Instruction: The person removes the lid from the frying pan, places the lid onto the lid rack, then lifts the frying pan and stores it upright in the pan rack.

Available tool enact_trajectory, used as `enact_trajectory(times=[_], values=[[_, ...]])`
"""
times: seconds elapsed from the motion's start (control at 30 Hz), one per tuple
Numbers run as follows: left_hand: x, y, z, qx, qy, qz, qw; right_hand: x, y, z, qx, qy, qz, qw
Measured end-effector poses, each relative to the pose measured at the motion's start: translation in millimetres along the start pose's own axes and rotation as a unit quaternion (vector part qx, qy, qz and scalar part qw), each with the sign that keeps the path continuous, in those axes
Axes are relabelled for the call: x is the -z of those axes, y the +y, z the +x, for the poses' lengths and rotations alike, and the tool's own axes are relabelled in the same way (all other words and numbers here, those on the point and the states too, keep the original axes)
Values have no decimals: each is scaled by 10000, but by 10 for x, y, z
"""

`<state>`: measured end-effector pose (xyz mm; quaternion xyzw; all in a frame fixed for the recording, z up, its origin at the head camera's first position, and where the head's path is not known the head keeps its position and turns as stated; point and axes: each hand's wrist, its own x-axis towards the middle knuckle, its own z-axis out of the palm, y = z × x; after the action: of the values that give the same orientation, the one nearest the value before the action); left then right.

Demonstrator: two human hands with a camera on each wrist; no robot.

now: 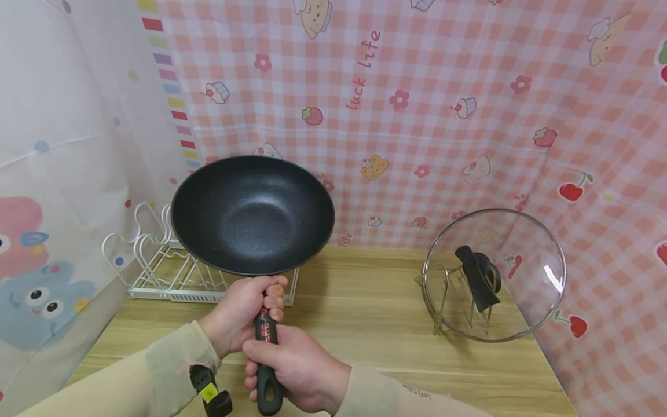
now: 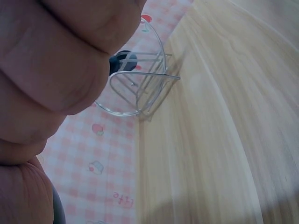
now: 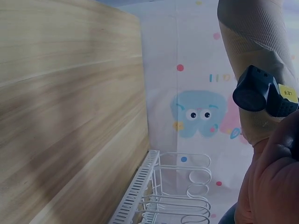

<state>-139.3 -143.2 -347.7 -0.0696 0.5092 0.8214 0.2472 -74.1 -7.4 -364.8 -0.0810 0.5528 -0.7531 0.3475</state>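
Observation:
Both hands grip the black handle [image 1: 267, 330] of a dark wok [image 1: 255, 211], whose inside faces me in the head view. My left hand [image 1: 242, 310] wraps the handle close to the pan, and my right hand [image 1: 302, 365] holds it nearer the end, thumb across the top. The wok is raised, overlapping a white wire dish rack [image 1: 182, 295] behind it. In the left wrist view, curled fingers [image 2: 51, 60] fill the left side. The right wrist view shows part of a hand [image 3: 275, 182] and a sleeve at the right edge.
A glass lid [image 1: 537, 255] with a black knob stands upright in a gold-coloured wire holder [image 1: 443, 301] at the right. Both racks stand on a wood-grain table [image 1: 365, 324]. Patterned cloth [image 1: 396, 145] hangs behind and on both sides. A small black camera [image 1: 211, 391] is strapped to the left wrist.

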Motion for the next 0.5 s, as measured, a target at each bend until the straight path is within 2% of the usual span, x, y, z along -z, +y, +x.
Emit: enact_trajectory(times=[0.37, 0.5], values=[[31, 10, -17, -32, 89, 44, 9999, -4, -5, 26, 70, 39, -195, 9998], [35, 4, -8, -48, 233, 158, 9996, 12, -16, 37, 53, 25, -317, 9995]])
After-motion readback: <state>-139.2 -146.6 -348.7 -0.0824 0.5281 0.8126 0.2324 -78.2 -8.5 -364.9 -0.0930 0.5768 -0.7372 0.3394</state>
